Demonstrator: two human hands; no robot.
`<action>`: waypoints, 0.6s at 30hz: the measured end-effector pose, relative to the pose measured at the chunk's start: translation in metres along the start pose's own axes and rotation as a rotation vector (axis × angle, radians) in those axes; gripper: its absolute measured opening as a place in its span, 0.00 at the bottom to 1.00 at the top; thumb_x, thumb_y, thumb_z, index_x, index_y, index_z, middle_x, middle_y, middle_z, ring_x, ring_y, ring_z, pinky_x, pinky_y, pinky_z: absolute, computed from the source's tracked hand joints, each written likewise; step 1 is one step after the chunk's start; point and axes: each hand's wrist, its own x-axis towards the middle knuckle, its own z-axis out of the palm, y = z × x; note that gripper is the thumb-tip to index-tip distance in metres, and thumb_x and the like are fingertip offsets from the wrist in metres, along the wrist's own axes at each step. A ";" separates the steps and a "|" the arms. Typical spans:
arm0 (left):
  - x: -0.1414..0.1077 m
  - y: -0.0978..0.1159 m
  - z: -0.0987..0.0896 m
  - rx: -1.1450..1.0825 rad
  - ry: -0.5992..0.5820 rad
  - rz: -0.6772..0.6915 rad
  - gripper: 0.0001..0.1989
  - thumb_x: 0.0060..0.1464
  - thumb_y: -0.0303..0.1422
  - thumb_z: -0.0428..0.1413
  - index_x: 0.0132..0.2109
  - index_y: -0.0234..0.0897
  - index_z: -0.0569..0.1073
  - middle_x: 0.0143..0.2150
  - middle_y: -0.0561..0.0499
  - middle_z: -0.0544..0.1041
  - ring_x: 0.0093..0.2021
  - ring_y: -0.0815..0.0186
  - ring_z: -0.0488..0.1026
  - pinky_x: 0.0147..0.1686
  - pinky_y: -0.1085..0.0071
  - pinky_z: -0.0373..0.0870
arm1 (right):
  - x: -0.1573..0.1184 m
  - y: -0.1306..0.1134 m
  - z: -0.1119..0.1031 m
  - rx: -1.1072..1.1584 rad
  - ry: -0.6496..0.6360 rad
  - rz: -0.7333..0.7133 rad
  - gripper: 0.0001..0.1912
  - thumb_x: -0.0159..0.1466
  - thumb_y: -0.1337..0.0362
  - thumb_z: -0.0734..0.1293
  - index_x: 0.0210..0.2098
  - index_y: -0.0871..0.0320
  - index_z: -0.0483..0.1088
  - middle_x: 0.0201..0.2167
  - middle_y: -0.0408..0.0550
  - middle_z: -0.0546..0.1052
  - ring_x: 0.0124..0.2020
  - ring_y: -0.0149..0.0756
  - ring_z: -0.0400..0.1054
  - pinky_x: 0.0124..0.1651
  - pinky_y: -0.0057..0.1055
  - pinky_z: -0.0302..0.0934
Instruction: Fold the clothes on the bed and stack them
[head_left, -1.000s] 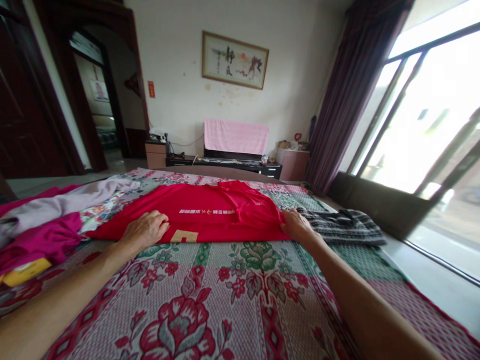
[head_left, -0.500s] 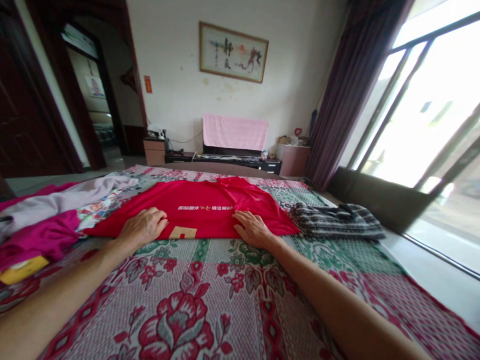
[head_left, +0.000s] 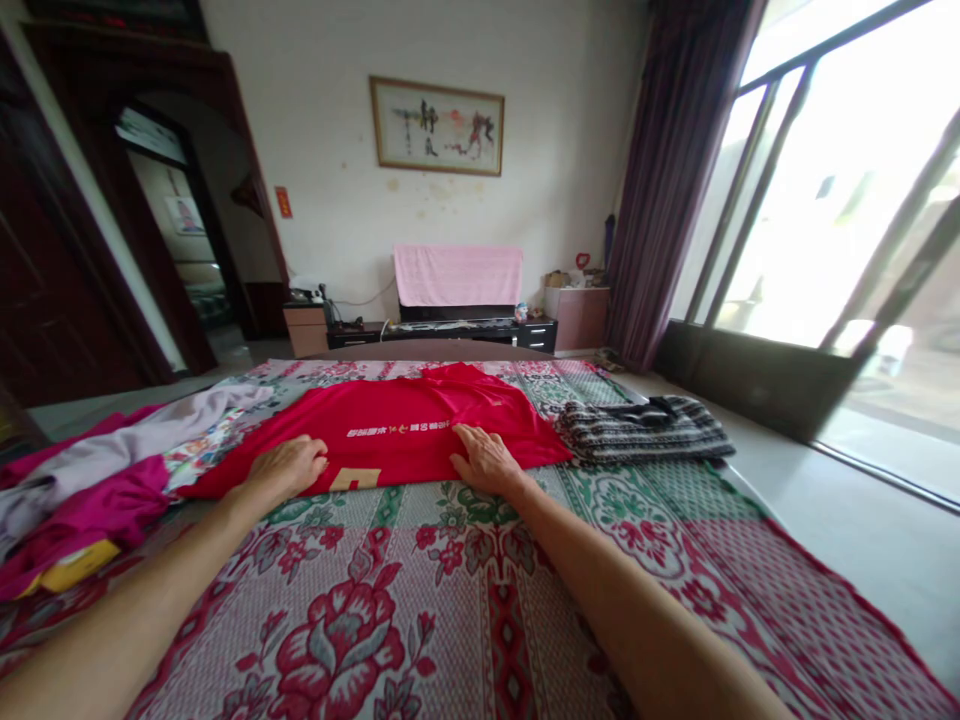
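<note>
A red T-shirt [head_left: 390,405] lies spread and folded over on itself, its near edge running straight across. White and gold lettering crosses its middle, and a beige patch [head_left: 355,479] shows at the near edge. My left hand [head_left: 289,465] rests on the shirt left of the patch, fingers slightly bent on the cloth and not gripping it. On the right part of the shirt my right hand [head_left: 486,460] lies flat, fingers stretched and thumb apart. Beneath the shirt is a flowered cloth cover [head_left: 442,610] in red, green and white.
Right of the shirt lies a folded black-and-white knitted garment [head_left: 645,430]. To the left is a heap of magenta and pale clothes [head_left: 127,490]. Beyond the covered surface stand a low black cabinet [head_left: 442,333] and a screen draped with a pink towel [head_left: 457,275]. A window is at right.
The view has tilted up and turned slightly to the right. Both hands stay on the red T-shirt in nearly the same places; the shirt looks unchanged.
</note>
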 end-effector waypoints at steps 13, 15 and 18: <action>0.035 0.142 -0.006 -0.312 0.143 0.188 0.11 0.54 0.33 0.52 0.39 0.39 0.80 0.39 0.45 0.78 0.41 0.63 0.73 0.47 0.68 0.66 | 0.005 0.009 0.003 0.065 0.093 0.035 0.17 0.64 0.71 0.55 0.49 0.60 0.69 0.52 0.54 0.71 0.54 0.38 0.63 0.56 0.31 0.56; 0.039 0.144 0.000 -0.340 0.125 0.221 0.10 0.54 0.32 0.54 0.39 0.39 0.80 0.38 0.45 0.79 0.41 0.63 0.74 0.46 0.69 0.66 | 0.005 0.009 0.004 0.071 0.088 0.029 0.17 0.63 0.71 0.55 0.48 0.60 0.69 0.51 0.54 0.72 0.53 0.38 0.64 0.56 0.31 0.56; 0.043 0.142 0.006 -0.352 0.108 0.208 0.11 0.54 0.31 0.52 0.36 0.37 0.80 0.37 0.44 0.78 0.40 0.63 0.74 0.44 0.70 0.66 | 0.005 0.009 0.005 0.075 0.087 0.025 0.16 0.62 0.70 0.56 0.47 0.60 0.69 0.51 0.54 0.72 0.53 0.39 0.64 0.56 0.32 0.55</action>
